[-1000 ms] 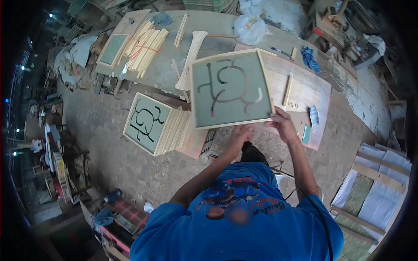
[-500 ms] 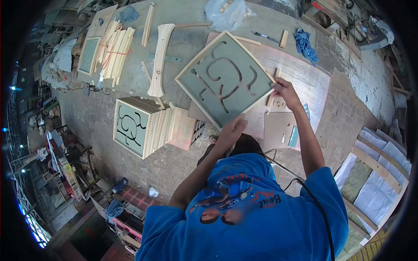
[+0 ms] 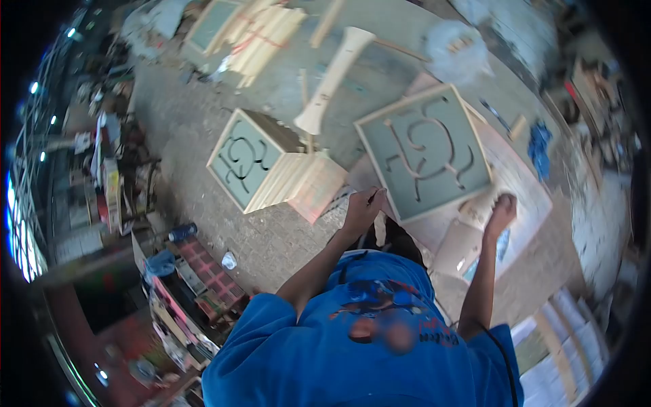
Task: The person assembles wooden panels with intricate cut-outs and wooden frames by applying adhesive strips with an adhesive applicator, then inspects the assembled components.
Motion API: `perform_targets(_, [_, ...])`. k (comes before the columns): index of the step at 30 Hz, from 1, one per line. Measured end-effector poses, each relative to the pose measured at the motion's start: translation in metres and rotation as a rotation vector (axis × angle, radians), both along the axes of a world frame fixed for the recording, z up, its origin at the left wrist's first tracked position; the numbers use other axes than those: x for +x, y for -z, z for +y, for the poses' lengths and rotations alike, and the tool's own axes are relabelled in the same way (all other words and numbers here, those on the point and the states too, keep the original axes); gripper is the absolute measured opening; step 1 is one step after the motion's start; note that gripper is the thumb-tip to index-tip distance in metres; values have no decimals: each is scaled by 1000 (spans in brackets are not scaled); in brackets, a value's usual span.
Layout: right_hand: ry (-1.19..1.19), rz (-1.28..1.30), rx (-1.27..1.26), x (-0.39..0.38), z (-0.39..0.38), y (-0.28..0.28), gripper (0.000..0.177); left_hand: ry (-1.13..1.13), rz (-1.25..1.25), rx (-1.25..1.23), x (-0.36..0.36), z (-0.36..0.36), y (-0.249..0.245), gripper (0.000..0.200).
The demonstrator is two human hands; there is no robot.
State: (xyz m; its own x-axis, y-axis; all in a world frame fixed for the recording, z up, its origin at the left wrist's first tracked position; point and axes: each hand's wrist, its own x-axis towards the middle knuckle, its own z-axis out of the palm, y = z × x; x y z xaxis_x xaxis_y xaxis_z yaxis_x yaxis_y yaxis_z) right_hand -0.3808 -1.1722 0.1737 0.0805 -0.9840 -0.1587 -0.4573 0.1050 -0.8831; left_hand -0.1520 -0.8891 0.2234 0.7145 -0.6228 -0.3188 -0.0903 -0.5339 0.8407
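Note:
A square grey-green panel (image 3: 434, 178) with a pale wooden frame and curved cut-outs lies tilted in front of me, over the table's near edge. My left hand (image 3: 363, 216) is closed at its lower left side, thumb and fingers at the frame. My right hand (image 3: 502, 214) is off the panel, low over the board (image 3: 536, 203) just beyond its lower right corner. Its fingers are curled and somewhat blurred; anything in them is too small to make out. A brown flat piece (image 3: 456, 249) lies below that hand.
A stack of similar framed panels (image 3: 245, 163) stands at the left. Behind it are a long shaped wooden piece (image 3: 337, 78) and bundled wooden strips (image 3: 268, 41). A plastic bag (image 3: 458, 51), a blue cloth (image 3: 540, 149) and a pen-like tool (image 3: 495, 115) lie on the table.
My right hand has let go of the panel's right corner and moved down to the board. The panel has turned. My left hand has stayed by its edge; the whole view has swung round.

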Motion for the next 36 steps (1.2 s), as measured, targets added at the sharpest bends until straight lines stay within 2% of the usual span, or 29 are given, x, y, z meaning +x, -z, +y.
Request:
perform_targets(1, [-7, -47, -14, 7, 9, -22, 21, -40, -29, -5, 17, 7, 0, 26])
perform_targets(3, [55, -140, 46, 13, 22, -33, 23, -245, -164, -21, 56, 17, -1, 27])
perform_targets(4, [22, -130, 17, 15, 27, -36, 24, -279, -241, 25, 85, 29, 10, 26])
perform_targets(5, [-8, -117, -14, 16, 33, -38, 25, -389, -287, -71, 112, 30, 1, 26])
perform_targets(7, [-36, -118, -82, 28, 49, -48, 34, -520, -383, -139, 174, 40, -10, 23])
perform_targets(8, [-24, -76, -34, 36, 59, -59, 41, -589, -339, -160, 209, 49, -6, 23])
perform_targets(10, [-21, -21, 23, 51, 75, -74, 51, -651, -590, -108, 288, 67, 4, 22])
perform_targets(12, [-54, 39, -8, 60, 89, -82, 54, -738, -630, -14, 375, 84, -1, 23])
perform_targets(13, [-58, 68, -24, 61, 93, -78, 58, -784, -738, 52, 435, 100, 21, 24])
perform_targets(14, [-91, 84, -72, 56, 97, -67, 56, -819, -830, 144, 472, 100, 7, 25])
perform_targets(15, [-119, 103, -115, 57, 100, -60, 55, -811, -864, 201, 516, 108, 12, 27])
perform_targets(16, [-171, 178, -50, 49, 102, -56, 49, -774, -874, 299, 561, 120, 20, 27])
perform_targets(17, [-180, 152, -35, 47, 105, -50, 46, -691, -995, 553, 602, 131, 31, 26])
perform_targets(18, [-165, 146, -14, 43, 111, -43, 45, -678, -1200, 610, 665, 162, 78, 25])
perform_targets(19, [-1, 15, 28, 32, 118, -25, 41, -327, -1144, 708, 721, 202, 108, 28])
perform_targets(20, [-73, 218, 40, 51, 126, -52, 41, -290, -1138, 505, 730, 207, 108, 32])
perform_targets(21, [-285, 359, -7, 55, 123, -63, 40, -322, -796, 370, 782, 229, 140, 38])
perform_targets(22, [-215, 338, 51, 64, 126, -70, 40, -32, -1060, 211, 795, 228, 139, 47])
perform_targets(23, [-201, 332, 71, 76, 129, -78, 39, 36, -1002, 155, 847, 246, 174, 47])
perform_targets(24, [-171, 333, 83, 82, 131, -81, 39, 128, -829, 440, 873, 267, 199, 59])
perform_targets(25, [-158, 319, 91, 83, 133, -83, 39, 87, -1074, 363, 835, 255, 177, 58])
perform_targets(26, [-119, 318, 113, 79, 135, -80, 40, -10, -899, 728, 819, 238, 158, 52])
perform_targets(27, [-88, 304, 133, 78, 135, -76, 40, -91, -937, 630, 806, 234, 153, 42])
perform_targets(29, [-63, 320, 132, 75, 138, -73, 44, -313, -948, 706, 766, 215, 130, 36])
perform_targets(31, [-31, 320, 123, 74, 141, -70, 44, -611, -737, 693, 748, 211, 119, 33])
perform_targets(33, [-7, 225, 68, 79, 144, -74, 34, -740, -806, 586, 739, 231, 117, 29])
perform_targets(35, [27, 139, 25, 87, 146, -79, 29, -1062, -731, 190, 667, 191, 65, 25])
perform_targets(36, [40, 86, 28, 101, 145, -93, 28, -966, -708, -17, 622, 168, 33, 24])
